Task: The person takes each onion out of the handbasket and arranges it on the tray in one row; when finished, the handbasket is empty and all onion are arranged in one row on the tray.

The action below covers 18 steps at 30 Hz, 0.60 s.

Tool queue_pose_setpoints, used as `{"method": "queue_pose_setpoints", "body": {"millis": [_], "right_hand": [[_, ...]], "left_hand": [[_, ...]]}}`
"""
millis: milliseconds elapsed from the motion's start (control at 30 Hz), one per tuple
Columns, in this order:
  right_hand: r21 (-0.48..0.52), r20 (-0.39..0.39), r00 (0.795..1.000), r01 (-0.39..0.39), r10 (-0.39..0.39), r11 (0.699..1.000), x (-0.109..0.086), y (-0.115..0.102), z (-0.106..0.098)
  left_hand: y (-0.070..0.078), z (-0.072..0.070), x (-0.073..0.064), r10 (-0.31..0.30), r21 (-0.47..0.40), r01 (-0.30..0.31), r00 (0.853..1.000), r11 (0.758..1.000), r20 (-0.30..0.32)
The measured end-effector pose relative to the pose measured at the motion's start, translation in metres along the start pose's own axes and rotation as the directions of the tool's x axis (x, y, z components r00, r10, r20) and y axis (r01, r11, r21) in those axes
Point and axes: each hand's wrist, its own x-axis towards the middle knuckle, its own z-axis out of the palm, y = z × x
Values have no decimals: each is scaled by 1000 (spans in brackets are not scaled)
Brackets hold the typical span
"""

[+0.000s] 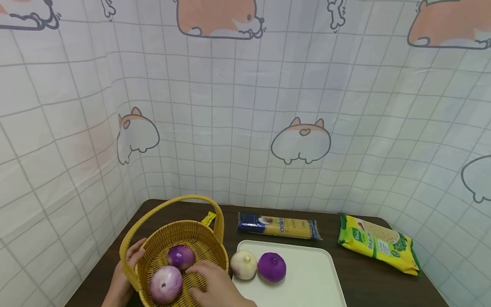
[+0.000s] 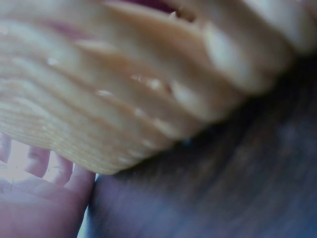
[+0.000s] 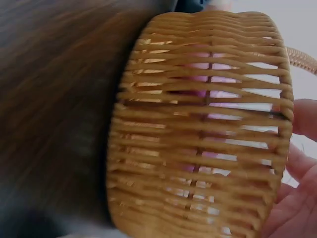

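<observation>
A yellow wicker basket with a tall arched handle stands at the table's left. Inside it lie a dark purple onion and a paler purple onion. My left hand rests against the basket's outer left wall, its fingers lying along the weave in the left wrist view. Over the basket's right rim reaches my right hand, fingers spread beside the two onions, with nothing seen in its grasp. In the right wrist view, the wicker wall hides part of that hand's fingers.
A white tray right of the basket bears a whitish round vegetable and a deep purple one. Behind it lies a spaghetti pack; a yellow-green Knorr bag lies right. A small yellow packet sits behind the basket.
</observation>
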Motion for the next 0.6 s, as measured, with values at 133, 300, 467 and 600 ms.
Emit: {"method": "queue_pose_setpoints", "body": {"millis": [133, 300, 467, 600], "right_hand": [[-43, 75, 994, -71, 74, 997, 11, -6, 6], [-158, 109, 982, -134, 153, 978, 21, -11, 15], [-192, 160, 966, -171, 203, 966, 27, -15, 23], [-201, 217, 957, -151, 194, 968, 32, -17, 27]], "left_hand": [[-1, 0, 1, -1, 4, 1, 1000, 1000, -4], [-1, 0, 2, 0, 11, 0, 1000, 1000, -5], [0, 1, 2, 1, 7, -1, 1000, 1000, -7], [0, 1, 1, -10, 11, 10, 1000, 1000, -12]]}}
